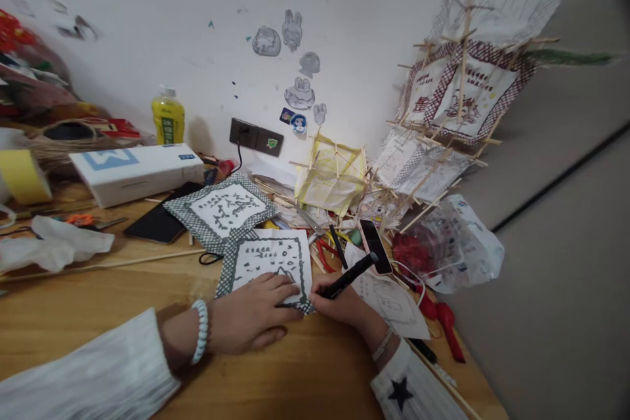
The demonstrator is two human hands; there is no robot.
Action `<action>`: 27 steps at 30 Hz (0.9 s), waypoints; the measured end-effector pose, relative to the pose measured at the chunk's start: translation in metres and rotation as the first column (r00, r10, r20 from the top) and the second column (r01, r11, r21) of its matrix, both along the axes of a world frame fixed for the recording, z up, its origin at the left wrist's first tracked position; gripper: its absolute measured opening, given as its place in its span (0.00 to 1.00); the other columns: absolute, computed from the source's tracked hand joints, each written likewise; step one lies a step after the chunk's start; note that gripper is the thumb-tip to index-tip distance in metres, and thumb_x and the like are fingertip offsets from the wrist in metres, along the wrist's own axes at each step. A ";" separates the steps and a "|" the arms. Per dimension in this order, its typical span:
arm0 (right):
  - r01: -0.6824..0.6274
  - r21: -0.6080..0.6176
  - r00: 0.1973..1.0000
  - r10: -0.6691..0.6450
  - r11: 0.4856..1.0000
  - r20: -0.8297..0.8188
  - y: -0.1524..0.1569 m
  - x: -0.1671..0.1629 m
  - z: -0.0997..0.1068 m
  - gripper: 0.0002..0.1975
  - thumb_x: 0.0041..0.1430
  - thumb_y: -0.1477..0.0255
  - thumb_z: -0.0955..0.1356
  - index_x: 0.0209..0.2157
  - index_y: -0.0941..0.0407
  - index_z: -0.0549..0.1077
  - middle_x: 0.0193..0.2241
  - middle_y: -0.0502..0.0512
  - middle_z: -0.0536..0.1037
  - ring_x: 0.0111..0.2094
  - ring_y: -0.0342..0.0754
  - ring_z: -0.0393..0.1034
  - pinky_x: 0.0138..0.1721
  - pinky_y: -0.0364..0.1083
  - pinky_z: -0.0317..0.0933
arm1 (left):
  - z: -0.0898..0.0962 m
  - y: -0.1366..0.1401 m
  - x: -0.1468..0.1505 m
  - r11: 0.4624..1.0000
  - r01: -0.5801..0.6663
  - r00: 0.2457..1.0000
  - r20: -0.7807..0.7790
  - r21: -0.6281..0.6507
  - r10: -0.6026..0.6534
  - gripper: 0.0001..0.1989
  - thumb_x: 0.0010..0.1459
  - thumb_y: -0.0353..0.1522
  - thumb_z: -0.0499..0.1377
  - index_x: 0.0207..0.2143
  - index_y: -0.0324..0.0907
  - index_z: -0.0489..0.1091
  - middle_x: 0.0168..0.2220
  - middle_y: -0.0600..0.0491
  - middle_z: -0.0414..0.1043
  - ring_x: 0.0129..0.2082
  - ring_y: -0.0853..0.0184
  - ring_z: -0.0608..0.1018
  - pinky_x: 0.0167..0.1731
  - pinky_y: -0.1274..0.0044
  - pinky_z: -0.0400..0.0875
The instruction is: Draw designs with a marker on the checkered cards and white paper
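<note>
A white paper sheet (266,256) with dark writing, small drawn marks and a crosshatched border lies on the wooden table. My left hand (256,312) rests flat across its lower part, fingers stretched out, covering some of the drawing. In my right hand (339,302) is a black marker pen (348,275), held near its lower end. Its tip is by the sheet's lower right corner, mostly hidden by my fingers. Just behind lies a second decorated sheet (224,210) with a similar crosshatched border, partly overlapping the first.
A white box (138,174), a dark phone (165,213) and a yellow bottle (168,117) stand or lie at left. Behind are a yellow paper-and-stick frame (332,174) and a tall stick-and-paper structure (462,92). Another phone (375,246) and a plastic bag (462,243) lie right.
</note>
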State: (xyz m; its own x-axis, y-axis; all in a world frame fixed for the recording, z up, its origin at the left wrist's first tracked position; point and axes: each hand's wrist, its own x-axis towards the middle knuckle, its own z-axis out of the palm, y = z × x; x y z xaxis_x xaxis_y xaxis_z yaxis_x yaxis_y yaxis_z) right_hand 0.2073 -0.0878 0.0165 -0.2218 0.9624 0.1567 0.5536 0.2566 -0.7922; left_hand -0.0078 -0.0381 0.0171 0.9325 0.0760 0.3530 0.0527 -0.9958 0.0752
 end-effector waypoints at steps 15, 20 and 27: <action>0.045 0.022 0.999 -0.046 0.999 0.026 0.004 0.008 0.001 0.07 0.47 0.77 0.65 0.18 0.57 0.66 0.17 0.45 0.64 0.21 0.40 0.57 0.23 0.39 0.52 | -0.002 0.001 0.001 1.000 0.006 1.000 0.017 0.002 -0.006 0.17 0.56 0.32 0.55 0.49 0.48 0.65 0.49 0.48 0.66 0.47 0.57 0.67 0.47 0.65 0.62; 0.045 0.041 0.999 -0.045 0.998 0.003 0.008 0.011 0.000 0.07 0.47 0.76 0.65 0.18 0.57 0.65 0.17 0.45 0.63 0.21 0.40 0.56 0.23 0.39 0.52 | -0.001 0.001 0.001 1.000 0.007 1.000 0.017 -0.002 -0.007 0.16 0.56 0.33 0.55 0.48 0.48 0.66 0.49 0.48 0.66 0.47 0.56 0.67 0.47 0.64 0.62; 0.105 0.045 0.992 -0.102 0.993 -0.069 0.007 0.013 -0.001 0.08 0.46 0.76 0.64 0.17 0.57 0.64 0.16 0.44 0.61 0.20 0.40 0.54 0.23 0.40 0.50 | -0.002 0.000 0.000 1.000 0.009 0.999 0.033 -0.002 -0.009 0.17 0.55 0.32 0.56 0.48 0.48 0.65 0.48 0.48 0.66 0.46 0.57 0.67 0.47 0.65 0.62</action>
State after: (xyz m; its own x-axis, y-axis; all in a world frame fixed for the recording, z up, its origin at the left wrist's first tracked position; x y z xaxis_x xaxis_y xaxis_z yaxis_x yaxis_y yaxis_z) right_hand 0.2198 -0.0806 0.0157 -0.1088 0.9706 0.2149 0.5260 0.2397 -0.8160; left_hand -0.0082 -0.0376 0.0147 0.9210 0.0686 0.3834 0.0415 -0.9960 0.0786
